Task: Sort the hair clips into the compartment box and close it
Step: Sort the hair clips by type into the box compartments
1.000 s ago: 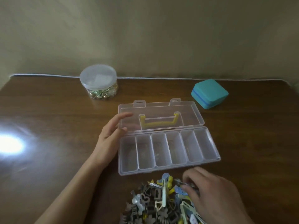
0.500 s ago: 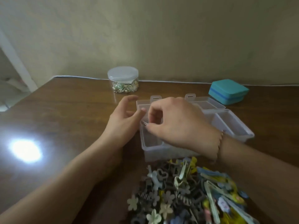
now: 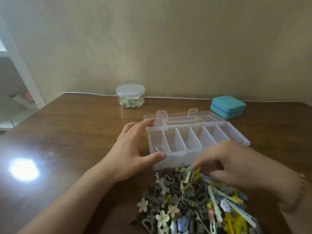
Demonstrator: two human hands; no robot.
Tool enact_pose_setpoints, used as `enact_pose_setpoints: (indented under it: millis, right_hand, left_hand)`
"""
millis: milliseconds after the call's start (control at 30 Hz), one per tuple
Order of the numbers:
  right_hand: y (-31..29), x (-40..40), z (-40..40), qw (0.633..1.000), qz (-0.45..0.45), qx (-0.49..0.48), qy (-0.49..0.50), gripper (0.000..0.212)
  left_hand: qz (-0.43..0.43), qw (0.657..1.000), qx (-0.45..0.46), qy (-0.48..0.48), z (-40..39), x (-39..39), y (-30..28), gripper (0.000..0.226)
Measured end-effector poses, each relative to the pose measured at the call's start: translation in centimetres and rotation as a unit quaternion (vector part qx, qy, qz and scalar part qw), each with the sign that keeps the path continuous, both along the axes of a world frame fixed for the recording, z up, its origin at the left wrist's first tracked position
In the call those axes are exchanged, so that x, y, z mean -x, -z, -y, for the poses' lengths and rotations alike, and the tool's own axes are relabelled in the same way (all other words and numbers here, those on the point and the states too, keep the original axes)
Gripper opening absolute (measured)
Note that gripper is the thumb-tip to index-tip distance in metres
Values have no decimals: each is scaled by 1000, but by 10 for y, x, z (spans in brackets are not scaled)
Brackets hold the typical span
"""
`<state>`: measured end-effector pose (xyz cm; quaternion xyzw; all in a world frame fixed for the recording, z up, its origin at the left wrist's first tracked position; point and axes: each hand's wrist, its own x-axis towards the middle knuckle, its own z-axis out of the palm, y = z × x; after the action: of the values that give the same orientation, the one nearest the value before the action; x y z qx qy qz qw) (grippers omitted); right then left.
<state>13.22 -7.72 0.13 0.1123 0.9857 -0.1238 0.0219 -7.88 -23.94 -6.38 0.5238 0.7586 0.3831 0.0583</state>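
Left hand point(image 3: 133, 152): palm down, fingers spread against the left end wall of the compartment box point(image 3: 194, 141). Thumb lies along the box's near left corner, fingertips reach its far left corner. It braces the box without closing round it; forearm runs back toward the lower left of frame.

Right hand point(image 3: 236, 164): motion-blurred, hovering over the near right part of the box and the top of the hair clip pile point(image 3: 194, 200). Fingers curl downward at the pile's upper edge, against a pale long clip. Whether a clip is actually pinched: cannot tell, blur too heavy.

Box is open, lid point(image 3: 182, 118) folded flat behind it. One small clip point(image 3: 156, 149) sits in the box's leftmost compartment; the other visible compartments look empty. Rightmost compartments partly covered by the right hand.

Pile lies just in front of the box, touching its front wall; pile's lower part is cut off by the frame edge.

Bare table point(image 3: 76, 132) stretches left of the box, with a bright glare spot. Behind the box, well apart: lidded round jar point(image 3: 130, 96) to the left, teal case point(image 3: 228, 107) to the right, both near the table's back edge.
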Motion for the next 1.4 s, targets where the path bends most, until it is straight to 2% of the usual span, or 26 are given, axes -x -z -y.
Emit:
enact_pose_setpoints:
  millis: [167,333,500,567,633,667,700,833,900,933,1000,1100,1200,1267,1400]
  right_hand:
    - [11,9,10,997,-21,-44,-57,39]
    - [22,12,8,989,-34,-106,-97,22]
    - [17,4,-2,991,-86,-95,-49,19]
    - [2,4,7,984,-180,8,-7,25]
    - [-6,17,14,931,-308,192,36,35]
    - [-8,27,18,902,-346,250,59,39]
    - [-8,39,20,896,-356,256,73,39]
    - [-3,73,31,962,-236,124,61,27]
    - [1,78,35,981,-168,86,53,28]
    - [3,78,36,985,-157,60,48,30]
    - [2,73,36,980,-194,24,47,31]
    - [-4,54,37,970,-242,36,7,17]
    - [-8,41,46,988,-128,62,-67,12]
    - [-1,41,52,993,-61,17,-96,19]
    - [14,44,62,988,-39,-76,-128,25]
  left_hand:
    - [0,1000,-28,8,-3,5,3,96]
    - [-35,999,-32,20,1,5,3,88]
    - [-41,998,-27,28,1,6,3,88]
    - [-35,998,-28,32,1,6,3,87]
    - [-24,999,-31,35,0,6,5,89]
    - [-19,998,-35,38,-1,6,6,91]
    - [-14,998,-41,41,-2,7,7,95]
    - [6,996,-72,45,-2,6,10,103]
    - [1,996,-79,41,-2,6,10,102]
    - [-6,996,-78,37,-2,6,10,101]
    - [-10,997,-72,29,-4,6,11,100]
    - [-3,997,-69,32,-6,7,12,103]
    - [-1,996,-76,39,-6,9,14,102]
    - [8,996,-79,39,-7,11,14,103]
    - [25,996,-77,36,-7,13,13,102]
